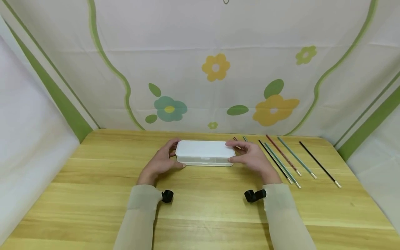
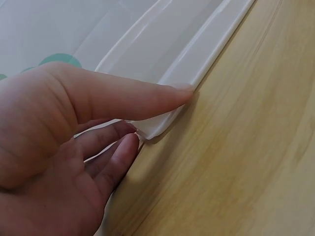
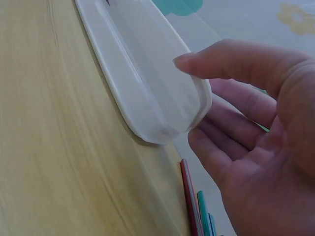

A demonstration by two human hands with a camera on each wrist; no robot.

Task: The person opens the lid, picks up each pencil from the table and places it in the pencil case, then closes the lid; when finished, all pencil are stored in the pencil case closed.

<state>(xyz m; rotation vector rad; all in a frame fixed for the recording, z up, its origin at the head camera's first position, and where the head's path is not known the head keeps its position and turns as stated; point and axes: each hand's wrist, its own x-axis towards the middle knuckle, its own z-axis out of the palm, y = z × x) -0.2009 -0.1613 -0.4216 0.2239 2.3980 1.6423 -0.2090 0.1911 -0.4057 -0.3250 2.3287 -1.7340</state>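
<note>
A white plastic pencil case [image 1: 205,148] with a latch tab at the front lies on the table between both hands. My left hand [image 1: 160,160] grips its left end. In the left wrist view the thumb [image 2: 162,98] lies along the lower front edge, with the other fingers behind the corner. My right hand [image 1: 250,156] holds the right end. The right wrist view has its thumb [image 3: 197,64] on the upper front rim and the other fingers curled behind the end. The far side of the case is hidden.
Several pencils with white eraser ends lie to the right: a red one [image 1: 282,154], a teal one [image 1: 297,157] and a black one [image 1: 320,164] among them. Some reach behind my right hand. A flower-patterned curtain [image 1: 187,69] hangs along the wooden table's [image 1: 203,215] back edge.
</note>
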